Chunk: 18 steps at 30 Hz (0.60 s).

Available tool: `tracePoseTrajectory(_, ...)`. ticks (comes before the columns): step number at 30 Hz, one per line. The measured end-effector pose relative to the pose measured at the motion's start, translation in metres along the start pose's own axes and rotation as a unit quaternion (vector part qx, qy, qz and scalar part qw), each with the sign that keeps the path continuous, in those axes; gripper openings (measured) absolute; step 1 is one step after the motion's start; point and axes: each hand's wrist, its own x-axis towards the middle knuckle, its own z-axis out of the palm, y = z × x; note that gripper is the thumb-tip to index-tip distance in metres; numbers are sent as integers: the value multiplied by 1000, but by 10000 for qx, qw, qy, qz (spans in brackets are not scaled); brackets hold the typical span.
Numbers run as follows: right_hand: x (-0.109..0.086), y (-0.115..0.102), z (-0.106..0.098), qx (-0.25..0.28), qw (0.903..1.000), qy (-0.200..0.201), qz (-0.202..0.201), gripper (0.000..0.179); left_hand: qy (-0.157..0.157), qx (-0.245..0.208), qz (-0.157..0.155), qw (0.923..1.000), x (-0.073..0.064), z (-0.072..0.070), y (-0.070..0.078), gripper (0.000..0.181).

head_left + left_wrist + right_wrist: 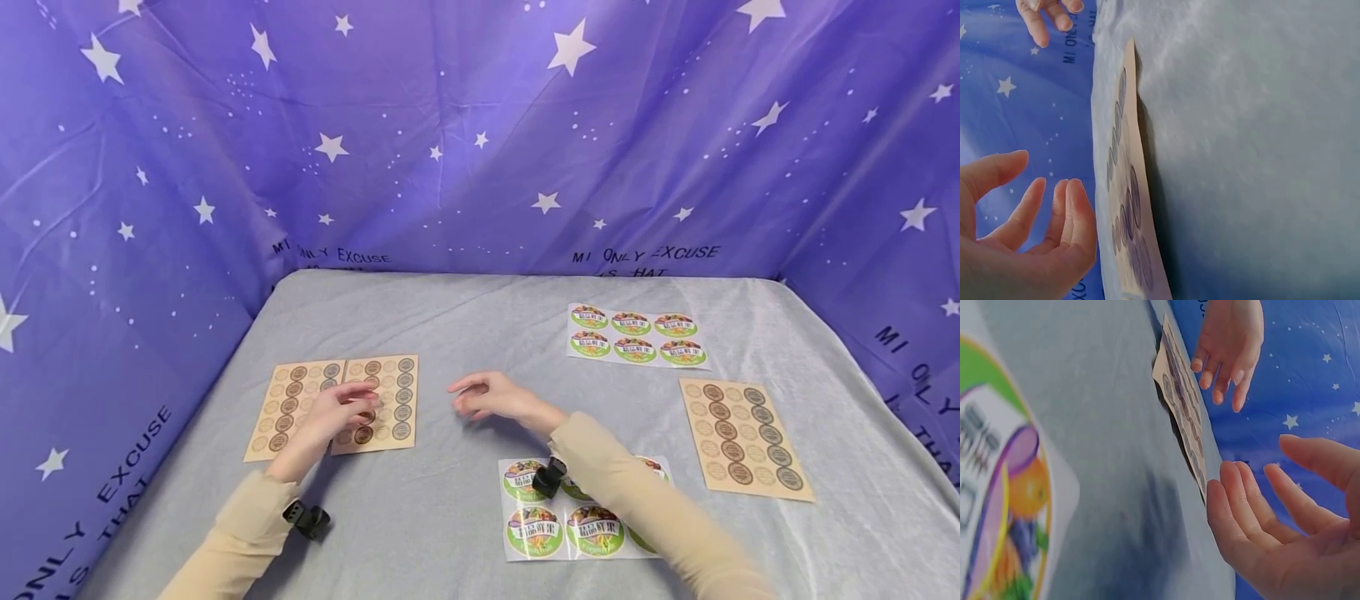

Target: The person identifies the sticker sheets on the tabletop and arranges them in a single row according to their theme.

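Observation:
Two tan sheets of round stickers lie side by side at the left of the table; the right one of the pair is a sticker sheet [405, 398] with brown and grey circles. My left hand [333, 417] hovers over the pair, fingers loosely bent, with nothing in it. In the left wrist view its thumb and fingertips stand apart, beside the sheet [1132, 187]. My right hand [498, 397] is held above the cloth right of these sheets, fingers relaxed and holding nothing. Under the right forearm lies a fruit-label sheet [534, 532], partly hidden by the sleeve.
A second fruit-label sheet [637, 337] lies at the back right. Another tan sticker sheet [746, 439] is near the right edge. Grey cloth [450, 325] covers the table, with a purple star-patterned curtain [450, 108] around its back and sides.

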Motion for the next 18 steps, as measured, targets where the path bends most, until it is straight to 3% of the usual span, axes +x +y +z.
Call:
tracePoseTrajectory(3,-6,-1,-8,-163,9998,-51,-38,37,-18,-175,-29,9998,5,6,-1,50)
tracePoseTrajectory(9,-18,0,-25,-390,9992,-109,-62,38,-218,-74,448,9987,4,25,18,44)
tracePoseTrajectory(18,-38,3,-51,-667,9975,179,-149,40,-681,-124,358,9970,11,55,36,38)
